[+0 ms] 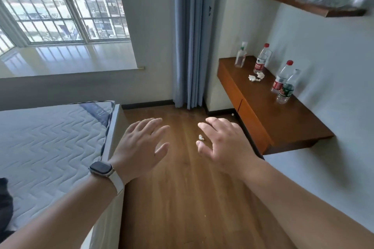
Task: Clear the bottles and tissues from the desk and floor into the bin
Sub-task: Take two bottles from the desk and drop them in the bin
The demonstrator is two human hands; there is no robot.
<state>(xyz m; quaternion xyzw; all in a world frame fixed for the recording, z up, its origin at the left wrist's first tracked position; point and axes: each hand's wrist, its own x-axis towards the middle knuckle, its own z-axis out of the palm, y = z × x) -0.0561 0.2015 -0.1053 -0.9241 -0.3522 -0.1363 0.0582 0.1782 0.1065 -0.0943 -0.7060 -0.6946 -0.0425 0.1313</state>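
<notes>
Clear plastic bottles (262,58) upright on smooth wood counter (283,119), crumpled white tissues (255,77) among them; small wad (201,137) on plank floor (182,188). Left hand (139,147), right hand (224,145): grip splayed, holding nothing.

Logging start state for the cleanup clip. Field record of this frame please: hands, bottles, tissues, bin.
left hand: open, empty, held over the floor
right hand: open, empty
desk: wooden, against the right wall
bottles: four upright on the desk: square bottle, far red-cap bottle, near red-cap bottle, green-label bottle
desk tissues: crumpled, beside the far red-cap bottle
floor tissue: one crumpled piece, seen beside the right hand's thumb
bin: not in view
</notes>
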